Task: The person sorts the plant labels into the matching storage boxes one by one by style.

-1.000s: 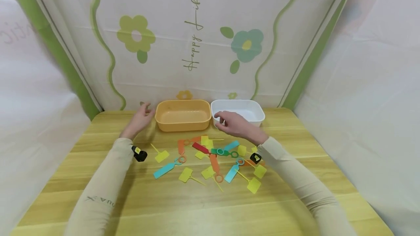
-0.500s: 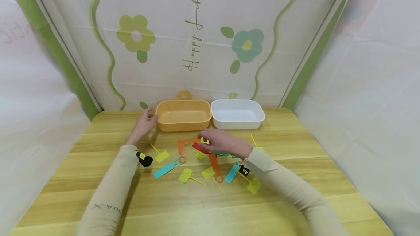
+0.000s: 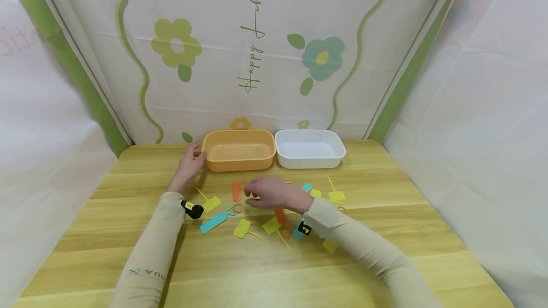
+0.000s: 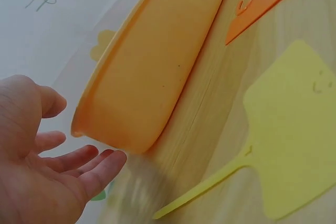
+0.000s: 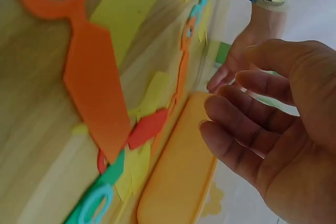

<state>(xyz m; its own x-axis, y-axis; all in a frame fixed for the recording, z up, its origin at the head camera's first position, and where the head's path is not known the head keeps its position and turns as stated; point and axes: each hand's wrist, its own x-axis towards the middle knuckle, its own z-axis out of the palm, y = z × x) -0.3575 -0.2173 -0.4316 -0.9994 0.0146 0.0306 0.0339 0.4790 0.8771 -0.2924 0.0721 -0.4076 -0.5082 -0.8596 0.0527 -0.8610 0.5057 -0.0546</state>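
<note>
The left hand (image 3: 187,166) is reaching beside the end of the orange box (image 3: 239,166), and its fingers are bending just a little and holding nothing. It is staying very close to the box's side, but I can't tell if a fingertip is touching it. The right hand (image 3: 274,193) is hanging over the middle of the tags with its fingers loosely bent — it isn't gripping anything. The tags are lying flat in a messy bunch on the wooden table (image 3: 239,274), in front of the boxes. A red tag (image 5: 148,129) and a green tag (image 5: 111,173) are sitting in the middle of the bunch, where the right hand is hiding them from above. A long orange tag (image 3: 280,216) is poking out below that hand. A blue tag (image 3: 215,222) is lying between the two arms, with an orange ring (image 3: 237,208) touching its end. A yellow tag (image 3: 211,203) is lying near the left wrist, and another yellow tag (image 3: 337,196) is resting far over on the right. The white box (image 3: 310,163) is standing right next to the orange one — a flowery curtain (image 3: 205,4) is hanging behind both.
</note>
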